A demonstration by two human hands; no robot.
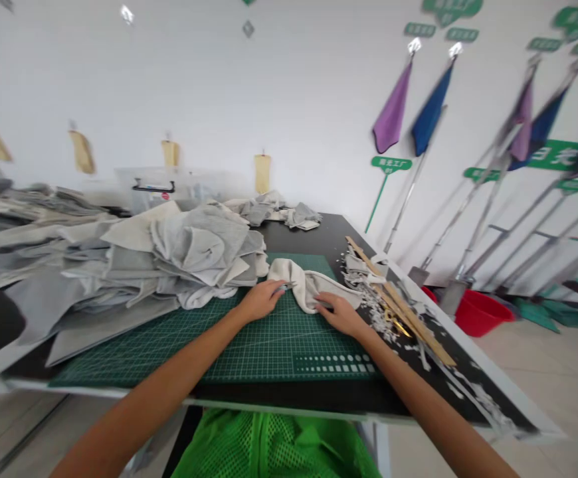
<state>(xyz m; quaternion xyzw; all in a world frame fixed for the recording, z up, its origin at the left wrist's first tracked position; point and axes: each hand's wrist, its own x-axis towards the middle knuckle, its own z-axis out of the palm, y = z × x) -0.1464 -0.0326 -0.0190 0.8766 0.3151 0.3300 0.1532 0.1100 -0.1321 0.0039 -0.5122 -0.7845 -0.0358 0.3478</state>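
Note:
A cream cloth piece (303, 277) lies rumpled on the green cutting mat (249, 345). My left hand (262, 300) rests on the cloth's near left edge, fingers closed over the fabric. My right hand (339, 313) presses flat on its near right part, fingers spread on the cloth. Both forearms reach out over the mat from the table's front edge.
A big heap of grey and cream cloths (134, 259) fills the table's left side, with a smaller pile (274, 211) at the back. Wooden rulers (398, 302), yellow-handled scissors (397, 325) and fabric scraps (376, 311) lie along the right edge. A red basin (483, 312) and leaning mops (433, 119) stand right.

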